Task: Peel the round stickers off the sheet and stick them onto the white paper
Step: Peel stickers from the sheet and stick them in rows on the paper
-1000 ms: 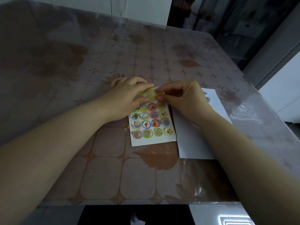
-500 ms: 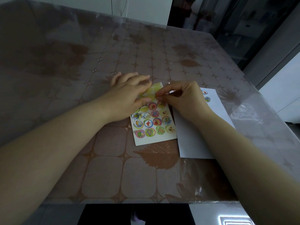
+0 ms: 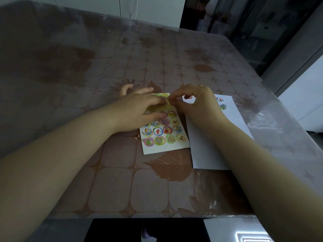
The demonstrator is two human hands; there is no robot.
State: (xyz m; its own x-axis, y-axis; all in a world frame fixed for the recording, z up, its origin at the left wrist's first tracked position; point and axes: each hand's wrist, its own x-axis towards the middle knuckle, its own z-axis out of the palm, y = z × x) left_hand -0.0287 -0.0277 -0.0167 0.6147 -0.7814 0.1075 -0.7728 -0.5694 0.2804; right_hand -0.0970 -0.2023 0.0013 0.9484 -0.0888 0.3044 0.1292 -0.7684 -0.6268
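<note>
Sticker sheet (image 3: pixel 164 147) lies on the tabletop (image 3: pixel 113 180), just left of the white paper (image 3: pixel 206 151). Pulling too fast could rip or fold the sticker (image 3: pixel 168 102). The left hand (image 3: pixel 138 110) presses flat on the sheet's far part. The right hand (image 3: pixel 197 103), fingers curled, pinches the blurry sticker there.

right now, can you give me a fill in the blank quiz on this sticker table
The sticker sheet lies to the ___ of the white paper. The left hand rests on the sheet; the right hand pinches at its ___ end. The stickers in its nearest row number ___.
Missing: left, far, four
</note>
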